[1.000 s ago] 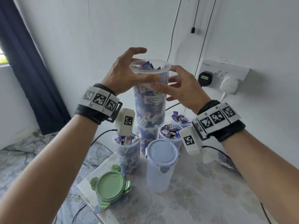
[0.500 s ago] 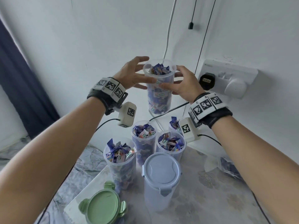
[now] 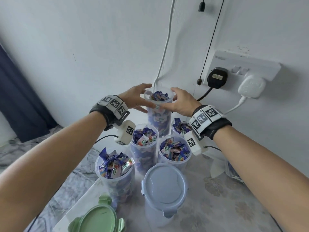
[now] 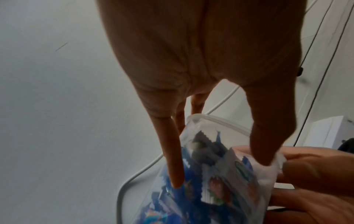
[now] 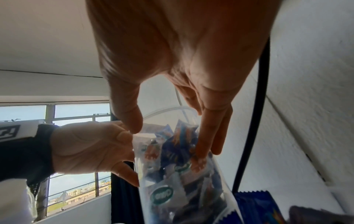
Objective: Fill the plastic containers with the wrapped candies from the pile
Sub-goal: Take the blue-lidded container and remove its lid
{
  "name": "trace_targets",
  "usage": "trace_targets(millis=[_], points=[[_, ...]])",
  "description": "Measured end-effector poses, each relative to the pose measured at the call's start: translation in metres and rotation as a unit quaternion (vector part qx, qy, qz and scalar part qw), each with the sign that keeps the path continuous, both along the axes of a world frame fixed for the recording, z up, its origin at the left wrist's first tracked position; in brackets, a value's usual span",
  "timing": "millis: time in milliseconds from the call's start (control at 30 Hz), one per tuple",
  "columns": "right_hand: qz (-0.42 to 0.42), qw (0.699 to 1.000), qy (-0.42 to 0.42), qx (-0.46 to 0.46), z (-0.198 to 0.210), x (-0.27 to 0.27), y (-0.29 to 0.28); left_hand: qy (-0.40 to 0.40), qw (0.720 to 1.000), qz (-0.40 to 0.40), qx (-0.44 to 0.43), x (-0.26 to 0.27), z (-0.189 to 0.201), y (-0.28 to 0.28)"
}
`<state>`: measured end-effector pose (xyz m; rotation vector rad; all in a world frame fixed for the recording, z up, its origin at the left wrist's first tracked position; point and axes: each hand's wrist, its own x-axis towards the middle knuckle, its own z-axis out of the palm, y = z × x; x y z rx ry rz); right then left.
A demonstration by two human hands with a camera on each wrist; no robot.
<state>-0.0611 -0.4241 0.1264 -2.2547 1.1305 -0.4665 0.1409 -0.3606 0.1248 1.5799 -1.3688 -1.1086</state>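
Left hand [image 3: 133, 97] and right hand [image 3: 181, 102] gripped the tall clear plastic candy-filled container [image 3: 159, 113] just under its rim. It stood upright near the white wall [image 3: 100, 47], behind other filled clear containers [image 3: 144, 148].

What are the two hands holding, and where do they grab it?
Both the left hand and right hand hold the tall candy-filled clear container, fingers gripping its sides just below the open rim.

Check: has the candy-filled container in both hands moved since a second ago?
Yes. The held container has come down toward the open filled containers on the table, judged against the wall socket.
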Motion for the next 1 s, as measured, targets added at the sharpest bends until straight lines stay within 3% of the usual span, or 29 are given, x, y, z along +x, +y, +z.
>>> trace_targets(millis=[300, 433, 533, 700, 1000], points=[[-0.003, 0.996, 0.069, 0.055, -0.016, 0.016, -0.011, 0.085, 0.99, 0.039, 0.106, -0.004, -0.02, -0.013], [-0.015, 0.995, 0.059, 0.08, -0.021, 0.022, -0.014, 0.08, 0.986, 0.035, 0.139, 0.0, -0.024, -0.018], [-0.016, 0.991, 0.096, 0.09, -0.021, 0.026, -0.013, 0.072, 0.981, 0.025, 0.179, 0.001, -0.029, -0.02], [-0.017, 0.984, 0.173, 0.049, -0.02, 0.033, -0.006, 0.034, 0.974, 0.006, 0.224, -0.004, -0.034, -0.022], [0.008, 0.976, 0.211, -0.048, -0.021, 0.025, -0.004, -0.043, 0.984, -0.01, 0.174, -0.011, -0.024, -0.02]])
